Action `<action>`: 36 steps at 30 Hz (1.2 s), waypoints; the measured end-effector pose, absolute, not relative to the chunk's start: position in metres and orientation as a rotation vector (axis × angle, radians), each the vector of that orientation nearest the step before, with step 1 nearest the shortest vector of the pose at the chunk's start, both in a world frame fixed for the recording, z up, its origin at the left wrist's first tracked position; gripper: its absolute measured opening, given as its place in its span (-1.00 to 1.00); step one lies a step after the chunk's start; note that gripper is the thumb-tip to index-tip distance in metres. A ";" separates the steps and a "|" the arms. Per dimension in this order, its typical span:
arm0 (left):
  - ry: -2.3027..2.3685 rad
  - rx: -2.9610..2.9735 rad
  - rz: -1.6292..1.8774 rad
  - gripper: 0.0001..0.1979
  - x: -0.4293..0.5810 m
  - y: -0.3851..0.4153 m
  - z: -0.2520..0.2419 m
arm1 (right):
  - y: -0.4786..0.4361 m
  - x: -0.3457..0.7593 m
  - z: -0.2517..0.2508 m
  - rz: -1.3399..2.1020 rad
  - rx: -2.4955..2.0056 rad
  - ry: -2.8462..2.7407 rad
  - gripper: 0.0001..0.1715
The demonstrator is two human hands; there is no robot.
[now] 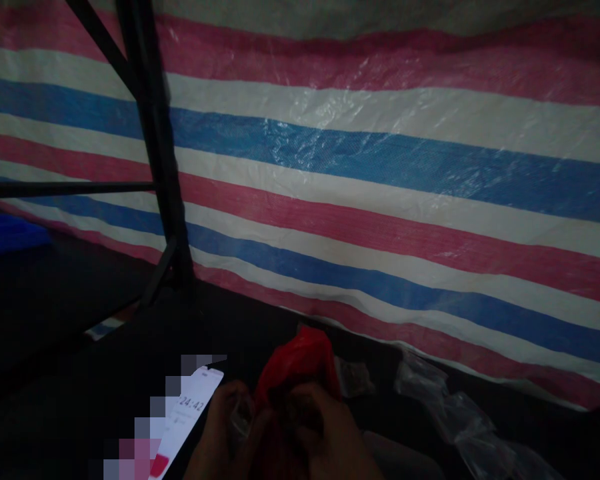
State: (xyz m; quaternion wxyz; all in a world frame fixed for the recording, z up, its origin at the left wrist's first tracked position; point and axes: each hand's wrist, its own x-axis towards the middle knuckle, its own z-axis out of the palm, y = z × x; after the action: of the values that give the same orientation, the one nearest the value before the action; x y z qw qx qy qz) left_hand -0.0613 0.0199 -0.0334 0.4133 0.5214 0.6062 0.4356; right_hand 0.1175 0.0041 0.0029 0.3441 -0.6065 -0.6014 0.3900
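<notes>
A red plastic bag (300,353) stands at the bottom centre, its mouth facing me. My left hand (223,430) is at the bag's left side, fingers curled round a small clear plastic bag (241,419). My right hand (330,427) reaches over the mouth of the red bag from the right. Its fingers are bent and drawn together; whatever they grip is lost in the shadow. The inside of the red bag is too dark to make out.
A phone (193,407) with a lit screen lies left of my hands, partly pixelated. Right of the red bag are a small clear packet (355,378) and several crumpled clear bags (463,413). A dark metal post (163,153) rises before a striped tarp (380,200). Blue material (10,233) lies far left.
</notes>
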 end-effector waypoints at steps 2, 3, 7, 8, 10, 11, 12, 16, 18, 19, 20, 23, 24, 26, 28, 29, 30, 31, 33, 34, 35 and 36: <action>1.589 1.262 1.144 -0.47 -0.063 0.023 -0.038 | 0.007 0.127 0.002 1.028 -1.590 -1.561 -0.33; 1.629 1.248 1.163 -0.42 -0.064 0.024 -0.038 | 0.008 0.132 0.002 1.011 -1.586 -1.570 -0.34; 1.672 1.305 1.134 -0.39 -0.062 0.023 -0.034 | 0.007 0.141 0.004 0.948 -1.514 -1.600 -0.42; 1.643 1.326 1.137 -0.41 -0.059 0.023 -0.034 | 0.005 0.140 0.005 0.953 -1.492 -1.597 -0.44; 1.571 1.382 1.207 -0.49 -0.054 0.022 -0.037 | 0.002 0.139 0.009 0.963 -1.451 -1.593 -0.44; 1.543 1.420 1.259 -0.53 -0.052 0.022 -0.039 | 0.001 0.137 0.011 0.963 -1.432 -1.605 -0.44; 1.519 1.470 1.305 -0.57 -0.050 0.022 -0.042 | 0.000 0.136 0.014 0.960 -1.417 -1.627 -0.43; 1.377 1.701 1.268 -0.70 -0.050 0.024 -0.051 | 0.000 0.132 0.025 0.902 -1.356 -1.789 -0.46; 1.335 1.714 1.293 -0.71 -0.048 0.021 -0.051 | 0.001 0.130 0.028 0.878 -1.363 -1.845 -0.46; 1.315 1.695 1.318 -0.70 -0.046 0.019 -0.051 | 0.001 0.129 0.028 0.870 -1.380 -1.860 -0.44; 1.294 1.664 1.340 -0.68 -0.043 0.017 -0.051 | 0.002 0.129 0.028 0.863 -1.399 -1.870 -0.40; 1.252 1.564 1.350 -0.59 -0.035 0.011 -0.052 | 0.002 0.131 0.024 0.836 -1.437 -1.865 -0.29; 1.256 1.530 1.350 -0.57 -0.033 0.009 -0.053 | 0.001 0.132 0.024 0.825 -1.441 -1.859 -0.27; 1.265 1.473 1.338 -0.53 -0.033 0.009 -0.055 | 0.001 0.133 0.025 0.810 -1.423 -1.873 -0.27; 1.265 1.440 1.302 -0.54 -0.035 0.010 -0.055 | 0.001 0.130 0.031 0.797 -1.396 -1.903 -0.29; 1.267 1.435 1.278 -0.55 -0.036 0.011 -0.055 | 0.001 0.128 0.035 0.795 -1.395 -1.918 -0.30; 1.267 1.438 1.254 -0.57 -0.038 0.012 -0.055 | 0.001 0.125 0.039 0.792 -1.404 -1.928 -0.30; 1.266 1.448 1.236 -0.58 -0.039 0.014 -0.055 | 0.001 0.122 0.043 0.786 -1.418 -1.933 -0.30; 1.258 1.463 1.231 -0.61 -0.040 0.015 -0.054 | 0.000 0.117 0.048 0.759 -1.433 -1.936 -0.29; 1.247 1.465 1.240 -0.62 -0.040 0.015 -0.055 | 0.000 0.115 0.050 0.739 -1.429 -1.930 -0.28; 1.238 1.461 1.252 -0.62 -0.039 0.015 -0.055 | -0.001 0.115 0.050 0.721 -1.416 -1.925 -0.26; 1.235 1.456 1.265 -0.62 -0.039 0.015 -0.056 | -0.001 0.114 0.049 0.700 -1.406 -1.908 -0.24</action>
State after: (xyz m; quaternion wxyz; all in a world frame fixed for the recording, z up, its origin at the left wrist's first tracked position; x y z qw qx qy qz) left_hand -0.0388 0.0149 -0.0559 0.4131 0.5789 0.4911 0.5031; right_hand 0.1144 -0.0009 0.0492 0.3288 -0.5372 -0.7292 0.2675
